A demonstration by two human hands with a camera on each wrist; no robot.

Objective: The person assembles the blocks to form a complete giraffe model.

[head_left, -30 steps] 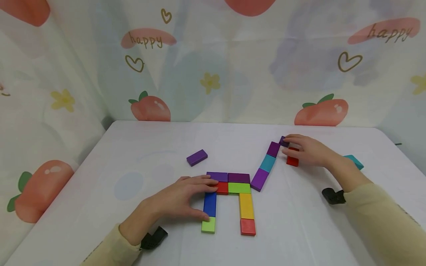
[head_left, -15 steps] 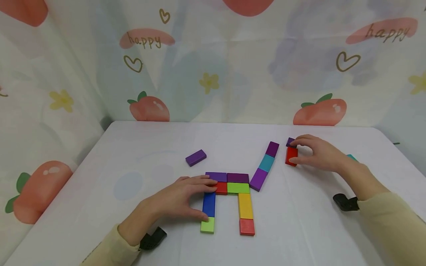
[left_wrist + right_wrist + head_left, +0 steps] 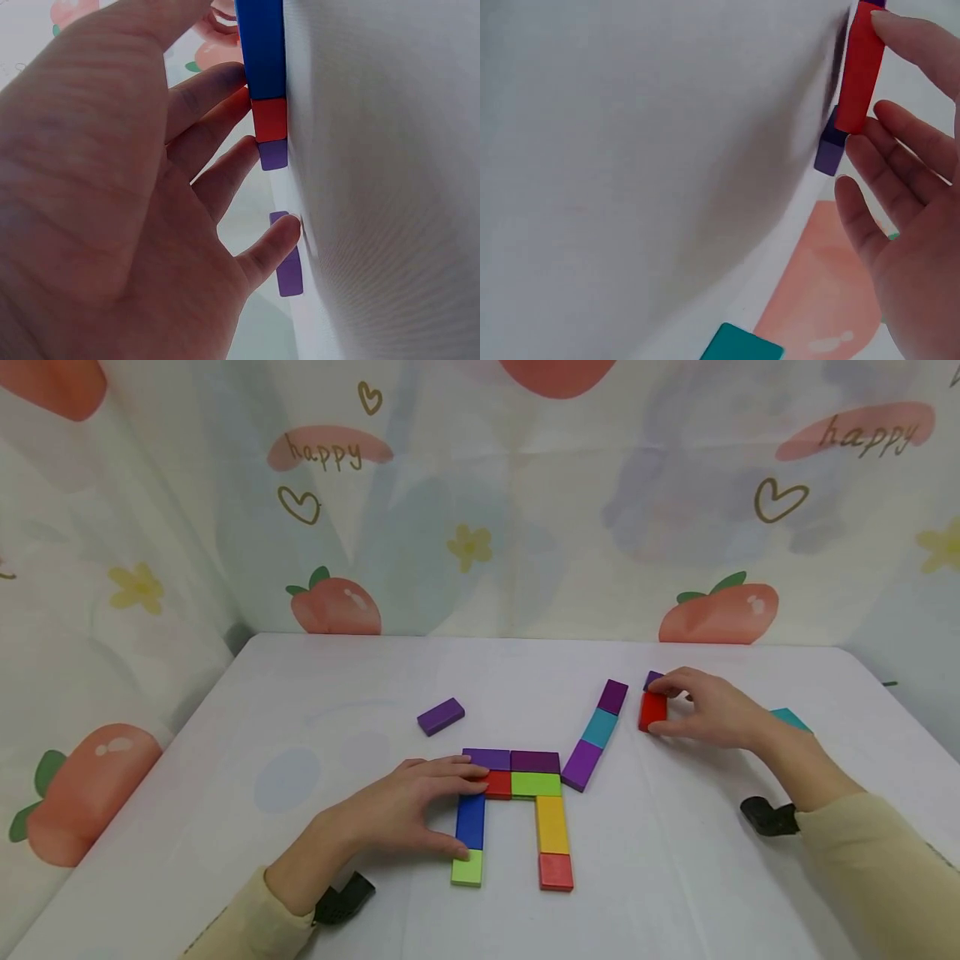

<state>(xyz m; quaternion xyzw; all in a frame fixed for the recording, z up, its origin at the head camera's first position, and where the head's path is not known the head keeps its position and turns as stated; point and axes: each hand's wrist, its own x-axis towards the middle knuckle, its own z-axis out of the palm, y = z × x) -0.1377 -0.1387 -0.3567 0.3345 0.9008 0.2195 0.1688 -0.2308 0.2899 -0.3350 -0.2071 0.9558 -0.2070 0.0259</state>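
In the head view, my left hand (image 3: 397,806) rests against the left part of a flat block figure. Its fingertips lie on the red block (image 3: 498,785) and the purple block (image 3: 486,759); its thumb touches a light green block (image 3: 467,870) below a blue block (image 3: 470,822). At the back right, my right hand (image 3: 708,710) pinches another red block (image 3: 651,712) end to end. The right wrist view shows the thumb at one end of this red block (image 3: 861,71) and fingertips at the other. Just behind it sits a small dark purple block (image 3: 653,680), partly covered by the fingers.
A slanted row of purple, teal (image 3: 601,728) and purple blocks reaches up from the figure's right corner. A yellow block (image 3: 552,825) and a light red block (image 3: 556,872) form its right leg. One loose purple block (image 3: 441,717) lies behind; a teal piece (image 3: 791,719) lies beyond the right wrist.
My right hand has shifted the dark purple block rightward, away from the slanted row, then moved onto the red block, which has slid slightly left. The left hand stays put.
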